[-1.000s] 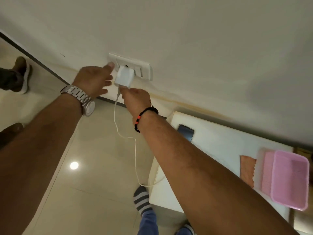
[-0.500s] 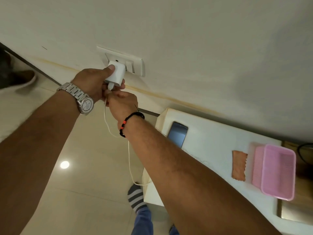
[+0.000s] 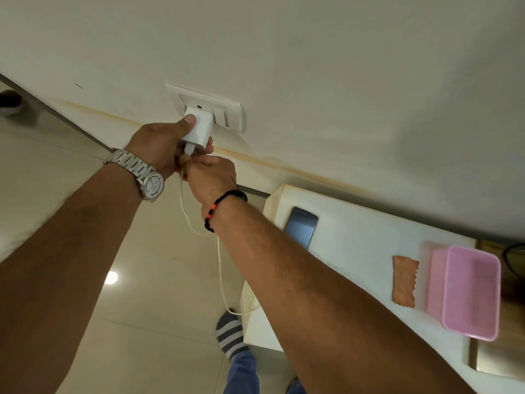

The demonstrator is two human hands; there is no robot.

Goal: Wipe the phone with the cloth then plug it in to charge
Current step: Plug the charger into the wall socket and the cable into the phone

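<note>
A white charger adapter (image 3: 200, 125) sits against the wall socket plate (image 3: 227, 109). My left hand (image 3: 162, 145), with a steel watch on the wrist, grips the adapter, thumb on its top. My right hand (image 3: 211, 173), with a black bead bracelet, pinches the white cable (image 3: 220, 265) just below the adapter. The cable hangs down and runs under my right forearm toward the white table (image 3: 369, 231). The dark phone (image 3: 301, 226) lies face up near the table's left end. An orange cloth (image 3: 404, 280) lies flat further right on the table.
A pink plastic basket (image 3: 468, 291) stands right of the cloth. My striped sock (image 3: 230, 334) is on the tiled floor beside the table. Another person's shoe (image 3: 10, 102) shows at the far left by the wall base.
My left hand moved from beside the socket plate onto the adapter and closed on it. My right hand slid from the adapter's bottom to the cable just under it.
</note>
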